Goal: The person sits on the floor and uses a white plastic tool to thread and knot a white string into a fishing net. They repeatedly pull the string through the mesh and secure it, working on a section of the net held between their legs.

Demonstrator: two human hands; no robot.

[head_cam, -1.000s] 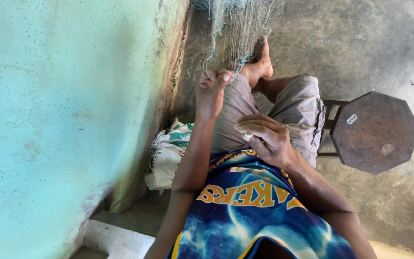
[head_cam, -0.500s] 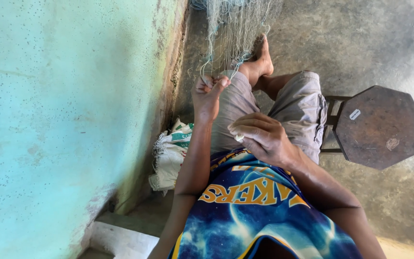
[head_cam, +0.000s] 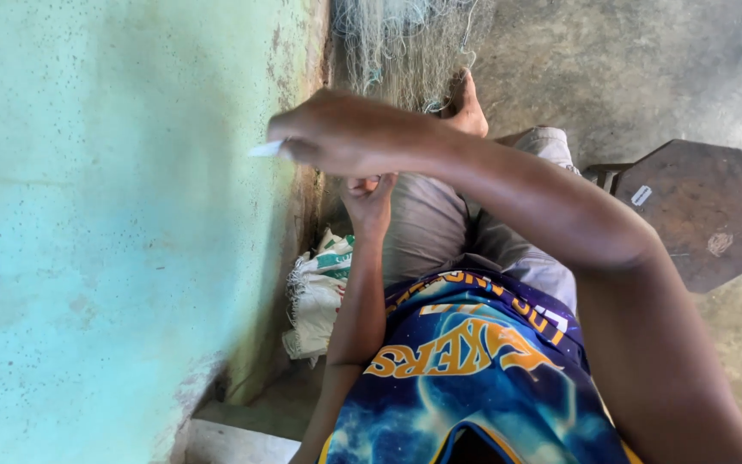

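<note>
Nearest the camera, a blue and purple jersey with orange lettering is seen over grey shorts. The right hand is raised across the view toward the turquoise wall, motion-blurred; its fingers are pressed together, pinching a small white netting needle that sticks out toward the wall. Just beneath it, the left hand is held up over the lap, its fingers curled and partly hidden, so what is pinched cannot be told. A white woven sack is lying beside the wall on the floor. A dark octagonal wooden stool is standing on the concrete floor. Farthest off, a pale green fishing net is hanging by the bare foot.
</note>
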